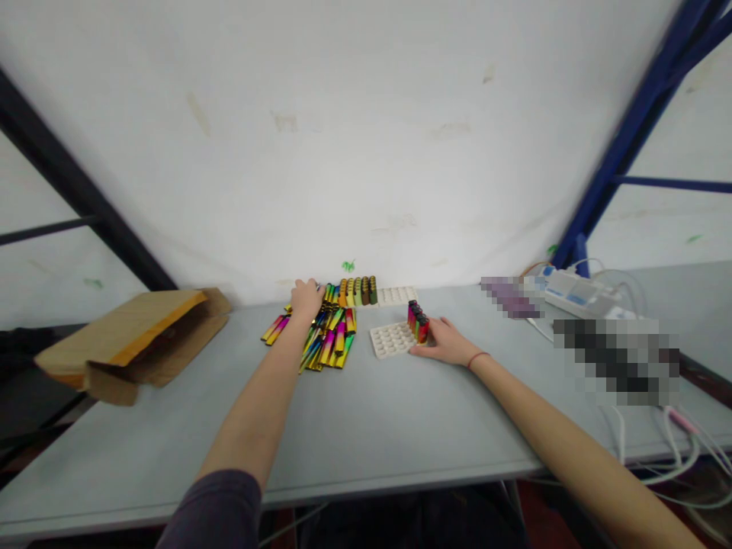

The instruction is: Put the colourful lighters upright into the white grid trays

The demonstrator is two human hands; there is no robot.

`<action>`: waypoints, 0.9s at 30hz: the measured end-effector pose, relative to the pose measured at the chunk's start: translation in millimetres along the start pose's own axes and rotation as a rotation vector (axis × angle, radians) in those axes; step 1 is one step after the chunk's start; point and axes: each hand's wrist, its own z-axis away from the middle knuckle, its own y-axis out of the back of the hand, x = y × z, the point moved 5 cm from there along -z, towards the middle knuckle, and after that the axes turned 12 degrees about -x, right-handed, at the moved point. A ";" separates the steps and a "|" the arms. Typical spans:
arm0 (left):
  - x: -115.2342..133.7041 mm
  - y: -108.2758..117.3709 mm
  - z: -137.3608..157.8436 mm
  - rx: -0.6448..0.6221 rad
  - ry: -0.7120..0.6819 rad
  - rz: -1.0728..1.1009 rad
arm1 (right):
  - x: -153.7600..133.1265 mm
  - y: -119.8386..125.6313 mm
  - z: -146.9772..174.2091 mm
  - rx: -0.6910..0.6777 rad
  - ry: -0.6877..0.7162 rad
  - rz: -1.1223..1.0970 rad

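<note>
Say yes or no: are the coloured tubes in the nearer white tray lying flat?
No, the coloured tubes stand upright in a row along the right-hand side of the nearer white tray.

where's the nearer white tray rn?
In the head view, the nearer white tray sits just right of centre on the grey table, between the pile of shiny multicoloured pieces and the right hand.

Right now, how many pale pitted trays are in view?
2: the front tray by the right hand, and the back tray near the wall. Upright pieces may hide more.
</note>
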 end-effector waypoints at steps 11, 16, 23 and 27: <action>-18.6 -5.8 -30.4 -0.120 0.045 0.121 | 0.0 -0.4 -0.2 0.029 0.009 0.016; -25.5 -0.1 -34.1 -0.130 0.024 0.177 | -0.4 0.6 0.5 0.037 0.011 0.011; -43.2 11.1 -24.9 -0.109 -0.135 0.214 | -1.4 1.3 1.5 0.034 0.016 0.018; -58.6 13.3 -20.0 -0.077 -0.156 0.156 | -1.0 1.0 1.8 0.022 0.004 0.013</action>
